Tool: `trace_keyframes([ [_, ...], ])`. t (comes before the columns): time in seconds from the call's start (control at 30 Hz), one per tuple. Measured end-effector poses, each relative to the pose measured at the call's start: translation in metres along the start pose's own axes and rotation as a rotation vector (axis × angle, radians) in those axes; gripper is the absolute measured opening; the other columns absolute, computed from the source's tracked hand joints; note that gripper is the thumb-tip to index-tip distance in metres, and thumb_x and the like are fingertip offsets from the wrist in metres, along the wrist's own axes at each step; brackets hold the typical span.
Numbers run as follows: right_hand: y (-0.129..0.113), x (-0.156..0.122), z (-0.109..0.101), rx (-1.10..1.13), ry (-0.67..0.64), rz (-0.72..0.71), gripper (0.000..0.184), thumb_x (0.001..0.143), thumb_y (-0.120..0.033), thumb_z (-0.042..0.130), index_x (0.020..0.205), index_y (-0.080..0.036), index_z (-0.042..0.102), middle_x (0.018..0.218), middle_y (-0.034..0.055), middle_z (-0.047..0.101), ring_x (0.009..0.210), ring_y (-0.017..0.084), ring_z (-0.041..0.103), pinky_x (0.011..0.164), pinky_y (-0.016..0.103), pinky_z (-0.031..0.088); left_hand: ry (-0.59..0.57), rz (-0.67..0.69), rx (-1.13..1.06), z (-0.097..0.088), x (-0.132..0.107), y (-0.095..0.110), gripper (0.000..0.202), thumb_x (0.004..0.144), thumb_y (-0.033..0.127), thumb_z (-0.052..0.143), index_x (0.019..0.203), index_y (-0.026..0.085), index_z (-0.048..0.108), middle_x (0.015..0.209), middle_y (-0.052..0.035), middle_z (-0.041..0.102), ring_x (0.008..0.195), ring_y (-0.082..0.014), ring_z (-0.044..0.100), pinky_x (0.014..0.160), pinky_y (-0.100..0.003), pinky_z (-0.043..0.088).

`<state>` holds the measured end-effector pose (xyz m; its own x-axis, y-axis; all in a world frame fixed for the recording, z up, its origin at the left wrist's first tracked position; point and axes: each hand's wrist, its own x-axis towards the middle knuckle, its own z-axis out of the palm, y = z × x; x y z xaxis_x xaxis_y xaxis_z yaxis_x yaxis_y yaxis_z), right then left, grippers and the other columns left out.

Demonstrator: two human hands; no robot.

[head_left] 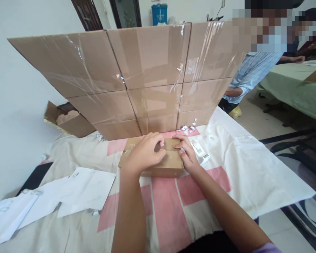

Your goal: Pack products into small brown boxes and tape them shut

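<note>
You are leaning both hands on a small flat brown cardboard box (171, 162) that is lying on the white-and-pink checked cloth (226, 168) covering the worktop, just in front of the tall brown cardboard screen (147, 70) pieced together with clear tape. Your left hand (144, 153) is curling over the middle of the box top, its fingertips bunching at the centre seam; its grip is partly clenched, but I cannot tell whether it is pinching anything. Your right hand (186, 153) is lying across the right end of the box, fingers stretched out flat, its grip released and only pressing. The flaps are lying shut, and clear tape is glinting at the box's left corner, so the closing looks well along to me; whether the seam under your hands is taped, I cannot tell. White plastic pieces (200, 150) are sitting just beside your right hand, white paper sheets (86, 189) are lying well off to your left, and another person's blue striped sleeve (252, 70) is showing behind the screen.
</note>
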<state>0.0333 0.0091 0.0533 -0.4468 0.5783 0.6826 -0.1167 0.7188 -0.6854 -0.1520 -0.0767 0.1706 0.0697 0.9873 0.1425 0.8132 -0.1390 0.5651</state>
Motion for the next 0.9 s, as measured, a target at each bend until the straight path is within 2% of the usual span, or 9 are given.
trace_keyframes([
  [0.17,0.001,-0.001,0.0,0.003,-0.002,0.006,0.021,0.102,-0.035,0.043,0.103,-0.025,0.062,0.133,0.011,0.055,0.127,0.029,0.053,0.106,0.053,0.043,-0.026,0.028,-0.119,-0.001,0.0,-0.009,0.012,0.078,0.013,0.046,0.08,0.023,0.041,0.094,0.0008,0.062,0.093,-0.021,0.057,0.08,-0.036,0.041],
  [0.3,0.001,-0.001,0.0,0.006,0.001,0.01,0.022,0.103,-0.036,0.043,0.104,-0.025,0.062,0.133,0.011,0.055,0.128,0.03,0.053,0.107,0.053,0.043,-0.025,0.054,-0.111,0.001,0.002,-0.007,0.013,0.076,0.014,0.048,0.077,0.023,0.038,0.09,0.0003,0.063,0.089,-0.0212,0.057,0.078,-0.035,0.041],
  [0.37,0.0,0.0,0.0,0.013,0.003,0.011,0.022,0.103,-0.037,0.043,0.104,-0.025,0.061,0.133,0.0112,0.055,0.128,0.03,0.053,0.107,0.053,0.042,0.007,0.109,-0.153,0.0,0.002,-0.002,0.014,0.079,0.018,0.05,0.076,0.023,0.037,0.088,-0.0003,0.063,0.086,-0.0208,0.057,0.077,-0.036,0.041],
  [0.47,0.0,0.001,0.0,0.023,-0.003,0.006,0.022,0.103,-0.038,0.044,0.105,-0.025,0.061,0.133,0.0112,0.054,0.128,0.03,0.053,0.107,0.053,0.043,0.086,0.264,-0.296,-0.004,-0.001,0.005,0.021,0.086,0.028,0.049,0.072,0.022,0.035,0.084,-0.0014,0.065,0.083,-0.0202,0.059,0.082,-0.037,0.042],
  [0.53,-0.001,0.001,-0.001,0.023,-0.007,0.005,0.022,0.103,-0.038,0.043,0.105,-0.025,0.061,0.132,0.0112,0.054,0.128,0.03,0.053,0.106,0.053,0.043,0.098,0.313,-0.338,-0.006,-0.002,0.009,0.023,0.088,0.03,0.047,0.07,0.022,0.035,0.082,-0.0015,0.065,0.082,-0.0197,0.06,0.084,-0.037,0.042],
  [0.67,-0.001,0.001,0.0,0.024,0.001,0.003,0.02,0.102,-0.037,0.043,0.105,-0.026,0.06,0.132,0.0109,0.054,0.128,0.03,0.052,0.108,0.053,0.041,0.036,0.225,-0.234,-0.002,0.001,0.012,0.017,0.089,0.024,0.044,0.072,0.022,0.04,0.084,-0.0016,0.062,0.081,-0.0195,0.056,0.081,-0.036,0.042],
  [0.8,-0.004,0.002,0.0,0.039,-0.01,0.017,0.018,0.102,-0.035,0.044,0.105,-0.026,0.059,0.133,0.0099,0.054,0.128,0.028,0.052,0.108,0.051,0.041,-0.008,0.128,-0.202,0.012,0.009,0.009,0.013,0.087,0.016,0.038,0.076,0.022,0.038,0.101,-0.0037,0.056,0.099,-0.0217,0.054,0.09,-0.038,0.043],
  [0.9,-0.006,0.003,-0.001,0.044,-0.024,0.036,0.018,0.101,-0.035,0.044,0.104,-0.025,0.059,0.135,0.0097,0.054,0.13,0.029,0.051,0.109,0.052,0.041,-0.029,0.088,-0.093,0.02,0.013,0.005,0.01,0.082,0.014,0.044,0.081,0.023,0.039,0.108,-0.0037,0.054,0.106,-0.0243,0.052,0.094,-0.041,0.043],
])
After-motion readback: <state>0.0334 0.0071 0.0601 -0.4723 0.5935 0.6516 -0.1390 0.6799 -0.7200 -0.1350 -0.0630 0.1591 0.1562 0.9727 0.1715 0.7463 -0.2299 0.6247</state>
